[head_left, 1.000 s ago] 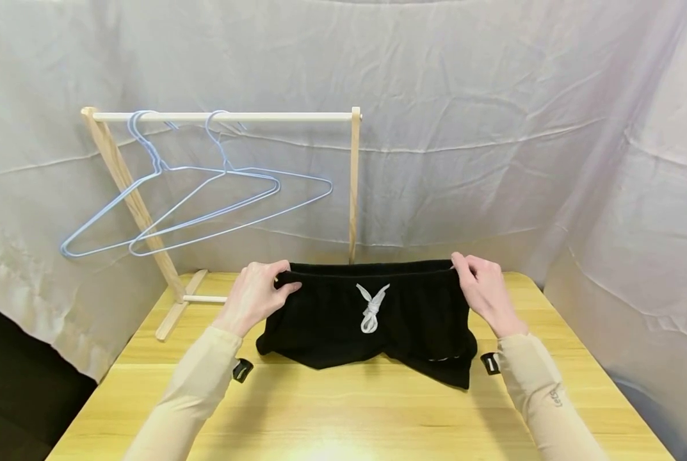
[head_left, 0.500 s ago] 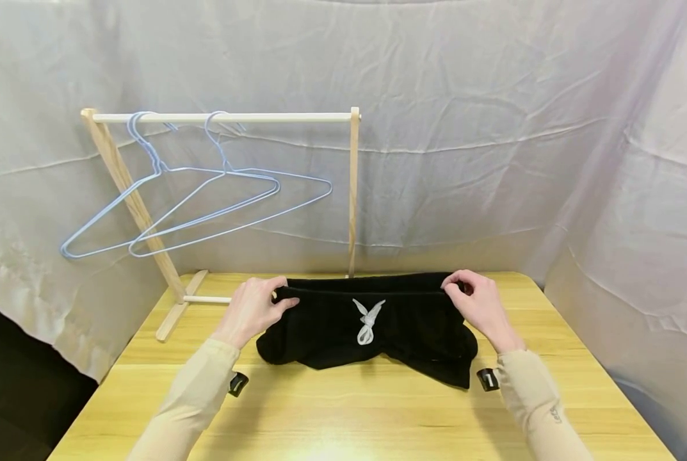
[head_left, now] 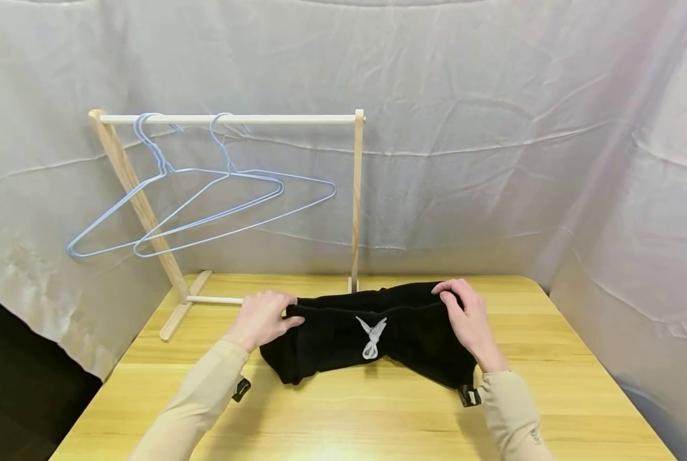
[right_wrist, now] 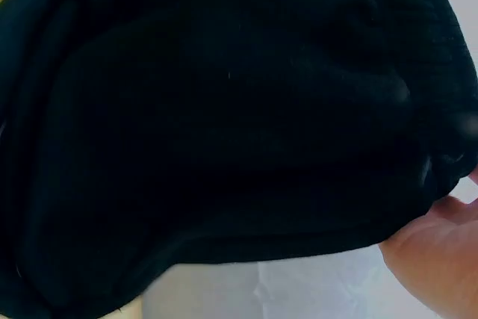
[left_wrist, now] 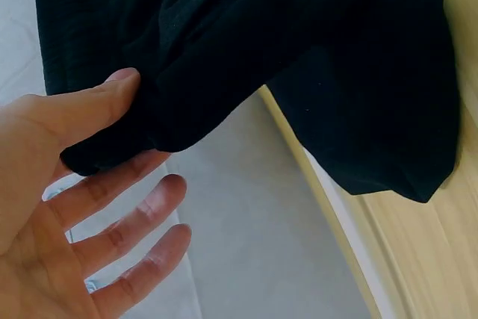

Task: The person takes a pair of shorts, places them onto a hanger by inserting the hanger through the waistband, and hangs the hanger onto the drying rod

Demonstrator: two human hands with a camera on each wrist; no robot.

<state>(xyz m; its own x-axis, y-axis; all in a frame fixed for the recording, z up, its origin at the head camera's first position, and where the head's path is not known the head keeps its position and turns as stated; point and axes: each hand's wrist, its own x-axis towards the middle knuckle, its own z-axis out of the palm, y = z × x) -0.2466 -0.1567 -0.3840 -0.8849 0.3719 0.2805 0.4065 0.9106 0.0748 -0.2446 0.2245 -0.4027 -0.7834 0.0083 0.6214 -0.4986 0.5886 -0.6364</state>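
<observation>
A pair of black drawstring shorts point(head_left: 334, 339) is held by the waistband over the table, its lower part close to the wood. A white drawstring point(head_left: 371, 342), tied in a bow, hangs at the front. At the left end of the waistband, my left hand point(head_left: 262, 320) pinches the cloth between thumb and index finger; its other fingers point(left_wrist: 142, 218) spread loosely in the left wrist view. My right hand point(head_left: 467, 323) grips the right end of the waistband, the thumb at the near side. In the right wrist view the black cloth hides most of that hand.
Behind the shorts, to the left, stands a wooden rack point(head_left: 138, 198) with a white rail point(head_left: 297, 119). Several light blue wire hangers point(head_left: 228, 173) hang from it. A grey cloth backdrop point(head_left: 464, 160) encloses the wooden table point(head_left: 355, 416) at the back and sides.
Both hands have lowered the waistband toward the table. My right hand has come inward to the left, and the waistband, taut before, now sags into soft waves.
</observation>
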